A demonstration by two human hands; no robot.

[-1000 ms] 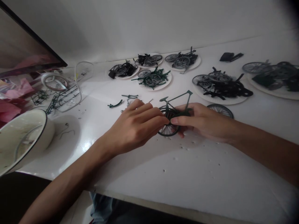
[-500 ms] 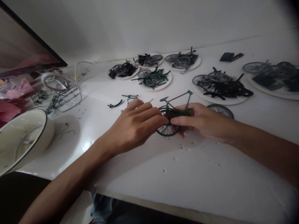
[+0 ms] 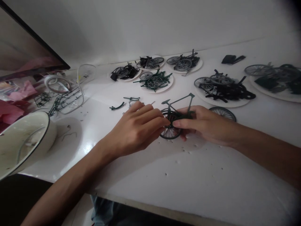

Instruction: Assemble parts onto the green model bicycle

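My right hand [image 3: 199, 124] is closed around the lower part of a small dark green model bicycle [image 3: 180, 100], held upright over the table. One black-rimmed wheel [image 3: 172, 131] sits at the frame's left end; no wheel shows below the frame's right end. My left hand [image 3: 138, 127] is closed at the hub of that wheel, its fingertips pinched together against it. Whatever lies between those fingertips is too small or hidden to make out. Behind my right hand lies a loose wheel [image 3: 223, 113]. Past my left hand are a curved green piece [image 3: 117, 106] and several thin parts [image 3: 131, 99].
Paper plates heaped with model bicycle parts stand along the back, among them a green heap [image 3: 155, 81] and a black one [image 3: 223, 88]. A black piece [image 3: 231, 59] lies behind. At left are a cream enamel basin [image 3: 44, 131], green sprues [image 3: 64, 99] and a screen [image 3: 25, 40].
Both hands and the bicycle keep nearly the same pose. The whole view has shifted slightly, with things appearing a little further right and lower.
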